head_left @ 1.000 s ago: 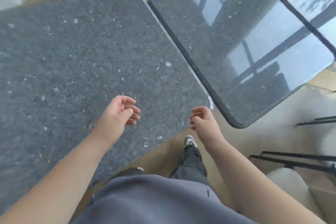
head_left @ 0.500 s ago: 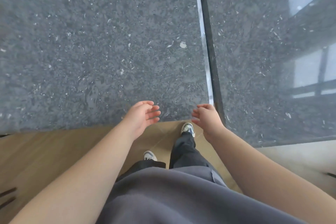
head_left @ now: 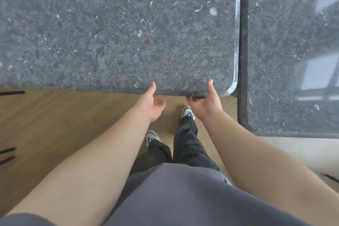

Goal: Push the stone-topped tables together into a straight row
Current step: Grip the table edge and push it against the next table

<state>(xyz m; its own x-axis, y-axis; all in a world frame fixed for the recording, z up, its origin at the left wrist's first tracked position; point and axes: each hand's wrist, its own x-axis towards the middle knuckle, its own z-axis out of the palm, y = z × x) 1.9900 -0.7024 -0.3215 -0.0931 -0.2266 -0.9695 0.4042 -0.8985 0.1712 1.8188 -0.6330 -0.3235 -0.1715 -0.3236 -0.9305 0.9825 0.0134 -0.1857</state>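
Two dark speckled stone-topped tables stand side by side. The left table (head_left: 117,29) fills the upper left; the right table (head_left: 289,51) lies beside it, its near edge closer to me than the left one's. A thin dark gap runs between their long edges. My left hand (head_left: 151,103) grips the left table's near edge, thumb on top, fingers underneath. My right hand (head_left: 208,101) holds the same edge near its rounded right corner, thumb on top and fingers curled under.
Wooden floor (head_left: 55,124) lies below the tables, with pale floor (head_left: 302,150) at the lower right. Thin dark chair legs (head_left: 8,154) show at the left edge. My feet in pale sneakers (head_left: 187,112) stand just under the table's near edge.
Both hands were open and apart from the table; now they have reached forward and closed on the left table's near edge. The view has swung square to the tables and closer.
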